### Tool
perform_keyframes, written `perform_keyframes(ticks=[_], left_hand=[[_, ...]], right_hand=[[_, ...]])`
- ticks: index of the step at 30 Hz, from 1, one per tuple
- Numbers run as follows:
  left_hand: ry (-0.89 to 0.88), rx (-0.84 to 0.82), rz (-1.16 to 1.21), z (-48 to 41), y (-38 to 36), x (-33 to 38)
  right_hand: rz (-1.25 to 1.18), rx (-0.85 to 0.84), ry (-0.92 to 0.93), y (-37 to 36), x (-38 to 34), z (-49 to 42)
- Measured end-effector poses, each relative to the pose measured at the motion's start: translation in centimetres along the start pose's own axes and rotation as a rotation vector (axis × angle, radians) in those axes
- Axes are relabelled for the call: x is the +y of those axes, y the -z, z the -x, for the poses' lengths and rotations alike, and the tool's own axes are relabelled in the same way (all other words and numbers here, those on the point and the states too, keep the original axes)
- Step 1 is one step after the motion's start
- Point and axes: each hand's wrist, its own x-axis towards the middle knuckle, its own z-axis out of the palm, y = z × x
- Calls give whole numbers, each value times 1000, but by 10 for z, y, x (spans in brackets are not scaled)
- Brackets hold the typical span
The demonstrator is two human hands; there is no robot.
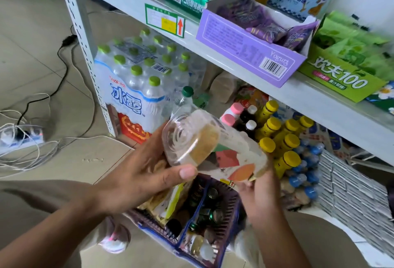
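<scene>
A clear plastic bottle [204,146] with a white, red and orange label lies tilted between my hands, its base turned towards me and a little amber liquid inside. My left hand [147,167] grips the base end, thumb across the front. My right hand [258,191] holds the far cap end from below; its fingers are partly hidden by the bottle. Directly beneath sits a purple shopping basket [226,205] with cans, bottles and snack packets in it.
A white metal shelf rack [245,71] stands ahead with snack boxes on top. Under it are a wrapped pack of water bottles [136,88], yellow-capped bottles [283,139] and blue-capped bottles. Cables and a power strip [21,137] lie on the tiled floor at left.
</scene>
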Motion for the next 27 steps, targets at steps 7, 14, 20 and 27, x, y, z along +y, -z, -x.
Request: perform_keyframes(ticks=[7,14,20,27], left_hand=[[460,123,613,-5,-22,-25],[800,485,653,2,-45,-54],[792,444,553,1,-47,-57],[870,314,614,-2,-49,-59]], right_hand=[[123,54,512,7,-59,10],[294,-306,694,-14,-69,46],[199,-605,613,-23,-81,59],[152,-597,567,-20,-81,56]])
